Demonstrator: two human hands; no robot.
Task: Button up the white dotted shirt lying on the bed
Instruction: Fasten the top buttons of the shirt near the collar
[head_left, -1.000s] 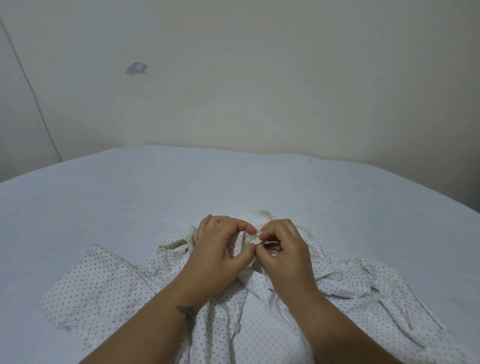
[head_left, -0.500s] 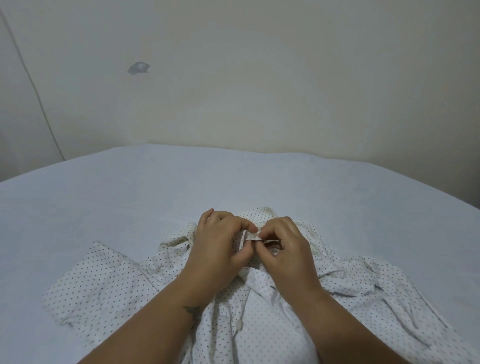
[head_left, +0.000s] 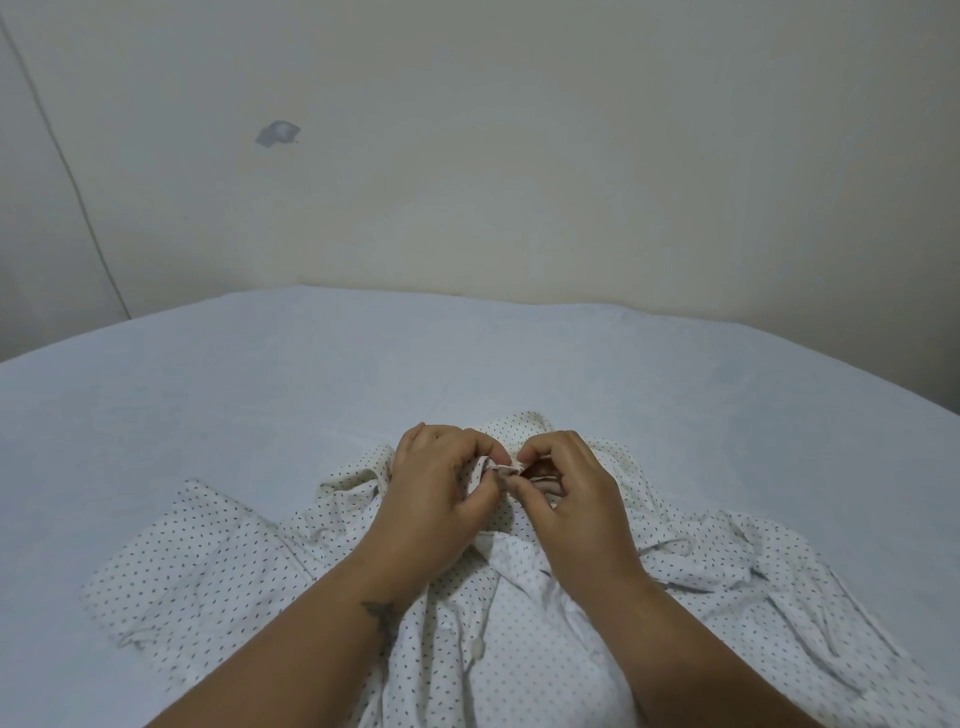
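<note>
Hardly anything has been moved since the earlier frames: the white dotted cotton shirt (head_left: 249, 582) is still spread at the near edge of the pale blue bed (head_left: 260, 395), with its front edges pinched near the collar by the left hand (head_left: 436, 499) and the right hand (head_left: 566, 499). Only this top fastening seems to be in work, and whether it is closed cannot be told. One round white button (head_left: 477, 646) lower on the front is seen unfastened, so most of the task is judged to remain.
</note>
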